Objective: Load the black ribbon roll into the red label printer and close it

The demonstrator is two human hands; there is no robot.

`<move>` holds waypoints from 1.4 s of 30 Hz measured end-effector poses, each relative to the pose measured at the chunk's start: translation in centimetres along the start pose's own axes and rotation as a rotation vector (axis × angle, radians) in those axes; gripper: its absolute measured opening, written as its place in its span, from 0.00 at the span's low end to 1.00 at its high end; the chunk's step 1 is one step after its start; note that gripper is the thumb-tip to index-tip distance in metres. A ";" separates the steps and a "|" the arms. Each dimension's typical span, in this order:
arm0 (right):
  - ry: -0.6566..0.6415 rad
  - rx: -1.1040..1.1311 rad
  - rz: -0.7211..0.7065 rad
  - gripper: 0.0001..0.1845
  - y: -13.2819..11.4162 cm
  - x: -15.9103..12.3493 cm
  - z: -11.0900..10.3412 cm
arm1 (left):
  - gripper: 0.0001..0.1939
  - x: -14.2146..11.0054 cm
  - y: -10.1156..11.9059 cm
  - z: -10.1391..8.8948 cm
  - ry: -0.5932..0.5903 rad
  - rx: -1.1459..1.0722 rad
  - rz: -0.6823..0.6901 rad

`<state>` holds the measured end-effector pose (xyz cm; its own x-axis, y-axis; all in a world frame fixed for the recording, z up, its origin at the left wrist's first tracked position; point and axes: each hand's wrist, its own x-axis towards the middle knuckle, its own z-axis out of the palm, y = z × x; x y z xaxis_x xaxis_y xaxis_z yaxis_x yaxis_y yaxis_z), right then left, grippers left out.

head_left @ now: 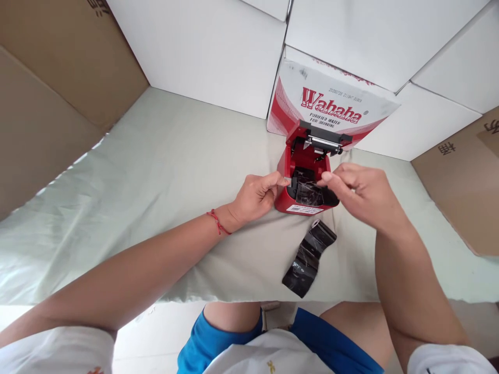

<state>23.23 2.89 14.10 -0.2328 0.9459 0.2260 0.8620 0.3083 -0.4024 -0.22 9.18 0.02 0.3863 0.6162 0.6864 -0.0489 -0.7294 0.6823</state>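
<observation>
A red printer-like device (284, 200) stands on the cloth with its lid (317, 137) raised, showing a silver roller under it. Crinkled black film (307, 189) lies in its open compartment. My left hand (258, 195) is closed at the device's left wall, thumb and forefinger gripping the rim. Over the right side of the compartment, my right hand (360, 192) is pinched, its fingertips close to the film; whatever they hold is too small to make out. In front of the device lies a partly unrolled strip of black film (306, 262) with a small white core.
A Wahaha water carton (331, 104) stands right behind the device. White boxes (210, 52) form a wall at the back. Brown cartons flank the table, one on the left (58, 93) and one on the right (463, 182). A pale green cloth (175, 150) covers the tabletop.
</observation>
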 end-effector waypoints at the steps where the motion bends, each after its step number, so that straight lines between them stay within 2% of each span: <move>1: -0.038 -0.058 0.027 0.23 0.2 1.1 -0.3 | 0.21 -0.2 -0.1 -0.1 -0.015 0.023 0.006; 4: -0.263 -0.304 0.069 0.14 0.7 4.9 0.0 | 0.25 -0.7 -0.2 -0.1 -0.057 0.069 0.023; 7: -0.517 -0.538 0.090 0.16 0.6 8.1 1.8 | 0.27 -0.9 -0.3 -0.1 -0.084 0.088 0.038; 10: -0.609 -0.584 0.091 0.12 0.1 9.8 3.3 | 0.27 -1.0 -0.4 0.1 -0.102 0.140 0.045; 12: -0.616 -0.602 0.088 0.10 -0.4 9.8 3.2 | 0.29 -1.0 -0.6 0.2 -0.094 0.196 0.041; 15: -0.488 -0.556 0.074 0.11 -0.4 7.9 0.2 | 0.34 -1.0 -0.7 0.3 -0.039 0.245 0.028; 17: -0.318 -0.396 0.041 0.16 0.5 5.6 -3.4 | 0.35 -1.0 -0.8 0.3 -0.027 0.247 0.013; 18: -0.286 -0.335 0.023 0.20 1.3 4.3 -5.3 | 0.35 -1.0 -0.9 0.3 -0.037 0.245 0.002; 19: -0.324 -0.293 0.044 0.28 2.3 2.9 -7.2 | 0.35 -1.0 -0.9 0.2 -0.056 0.242 -0.010; 21: -0.381 -0.243 0.181 0.37 4.7 -0.1 -10.2 | 0.33 -1.0 -0.8 0.1 -0.094 0.242 -0.041; 23: -0.487 -0.203 0.320 0.37 7.4 -2.9 -11.5 | 0.32 -0.9 -0.7 0.0 -0.113 0.247 -0.070; 24: -0.511 -0.191 0.345 0.34 8.7 -4.2 -11.5 | 0.32 -0.9 -0.6 0.0 -0.115 0.249 -0.079; 27: -0.611 -0.144 0.379 0.21 11.1 -7.0 -9.3 | 0.32 -0.7 -0.5 0.0 -0.103 0.240 -0.076; 29: -0.619 -0.123 0.379 0.18 11.4 -8.0 -7.0 | 0.31 -0.7 -0.5 -0.1 -0.096 0.232 -0.065; 34: -0.404 -0.078 0.334 0.22 8.3 -8.6 -1.2 | 0.32 -0.5 -0.3 -0.2 -0.099 0.226 -0.054; 37: -0.424 0.027 0.253 0.17 5.9 -8.7 1.5 | 0.31 -0.5 -0.3 -0.2 -0.096 0.222 -0.053; 40: -0.478 0.043 0.168 0.12 3.8 -8.6 2.2 | 0.31 -0.6 -0.4 -0.2 -0.099 0.227 -0.068; 42: -0.512 0.103 0.105 0.13 2.4 -8.2 0.8 | 0.32 -0.6 -0.4 -0.2 -0.112 0.227 -0.083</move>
<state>26.86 -3.99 10.53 -0.3595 0.8926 -0.2720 0.8499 0.1929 -0.4904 -0.65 9.12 -0.61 0.4802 0.6495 0.5895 0.1906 -0.7333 0.6527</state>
